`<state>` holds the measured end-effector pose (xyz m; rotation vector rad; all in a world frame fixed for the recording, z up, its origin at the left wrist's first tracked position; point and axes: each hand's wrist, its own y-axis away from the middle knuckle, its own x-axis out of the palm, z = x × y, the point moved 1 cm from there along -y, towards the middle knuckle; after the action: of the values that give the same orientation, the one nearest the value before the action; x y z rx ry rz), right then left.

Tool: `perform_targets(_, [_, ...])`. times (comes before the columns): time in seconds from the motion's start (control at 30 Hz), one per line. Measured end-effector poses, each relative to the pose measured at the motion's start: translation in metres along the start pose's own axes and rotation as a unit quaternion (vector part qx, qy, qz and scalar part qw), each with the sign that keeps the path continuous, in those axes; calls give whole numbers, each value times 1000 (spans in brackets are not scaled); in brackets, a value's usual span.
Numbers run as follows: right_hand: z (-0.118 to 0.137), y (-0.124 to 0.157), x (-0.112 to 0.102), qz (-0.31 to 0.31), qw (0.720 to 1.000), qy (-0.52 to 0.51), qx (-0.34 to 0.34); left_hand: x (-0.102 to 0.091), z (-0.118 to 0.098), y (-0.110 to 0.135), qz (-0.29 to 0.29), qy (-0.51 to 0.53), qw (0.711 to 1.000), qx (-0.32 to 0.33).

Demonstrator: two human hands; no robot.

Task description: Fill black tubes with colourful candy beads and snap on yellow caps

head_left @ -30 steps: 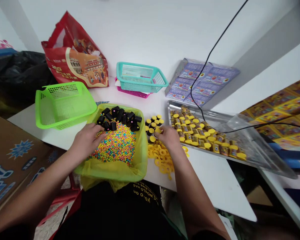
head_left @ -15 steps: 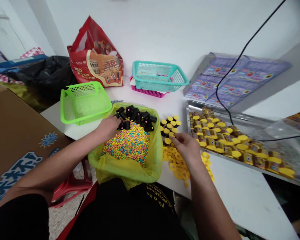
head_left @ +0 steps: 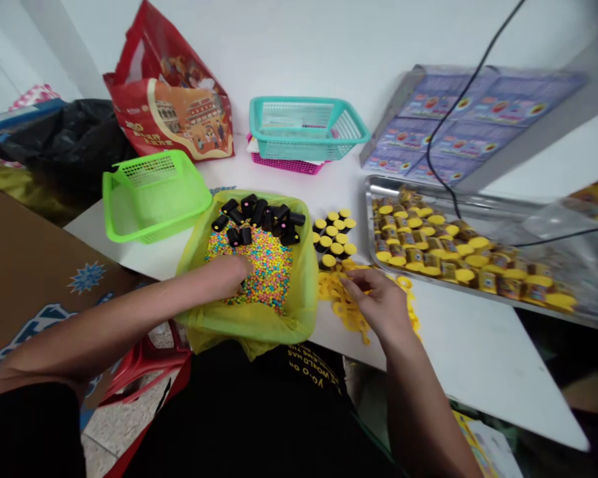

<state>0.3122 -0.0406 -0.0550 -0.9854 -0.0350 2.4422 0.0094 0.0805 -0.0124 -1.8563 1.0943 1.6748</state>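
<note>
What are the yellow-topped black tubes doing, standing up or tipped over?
Standing upright: the tubes show yellow tops facing up, with black below.

This looks like a small packing or assembly workshop: on a plain white table (head_left: 468, 332), black tubes (head_left: 259, 211) and coloured balls (head_left: 273, 272) share a lined basket (head_left: 306, 318), yellow rings (head_left: 349, 312) lie heaped, and yellow-capped tubes (head_left: 330, 232) stand grouped beside them. A metal tray (head_left: 369, 219) crowded with many alike yellow-capped pieces (head_left: 431, 247), stacked purple printed boxes (head_left: 503, 99) and a big cardboard carton (head_left: 34, 252) suggest goods handled in quantity rather than a household room.
</note>
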Motion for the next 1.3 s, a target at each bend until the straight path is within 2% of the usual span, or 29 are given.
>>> perform_targets(0.13, [-17,9,-18,-12,999,36,32,6,0,-12,27,-10,999,28])
perform_targets(0.23, [-27,20,-24,29,996,75,44,7,1,-16,33,2,998,56])
perform_targets(0.37, [-23,36,-13,119,977,174,23,7,1,-20,4,99,992,78])
perform_targets(0.5, [-10,46,3,92,946,311,25,8,-2,-22,-36,211,976,43])
perform_targets(0.6, [-3,46,8,100,936,338,2,8,-5,-17,-58,313,947,30])
perform_targets(0.73, [-4,41,10,100,938,331,-32,7,-12,4,-77,466,881,26])
perform_targets(0.8, [-7,40,10,94,940,325,-49,3,-16,17,-103,506,855,45])
perform_targets(0.83, [-8,40,10,90,942,319,-57,1,-18,23,-116,507,852,57])
perform_targets(1.0, [-15,38,8,66,956,277,-65,-9,-21,43,-191,428,878,101])
perform_targets(1.1, [-18,38,9,86,957,264,-85,-11,-15,43,-219,344,907,106])
perform_targets(1.17, [-21,39,10,102,955,262,-99,-11,-10,41,-199,264,939,95])
perform_targets(1.3, [-26,42,11,105,955,254,-111,-12,-4,37,-105,101,989,40])
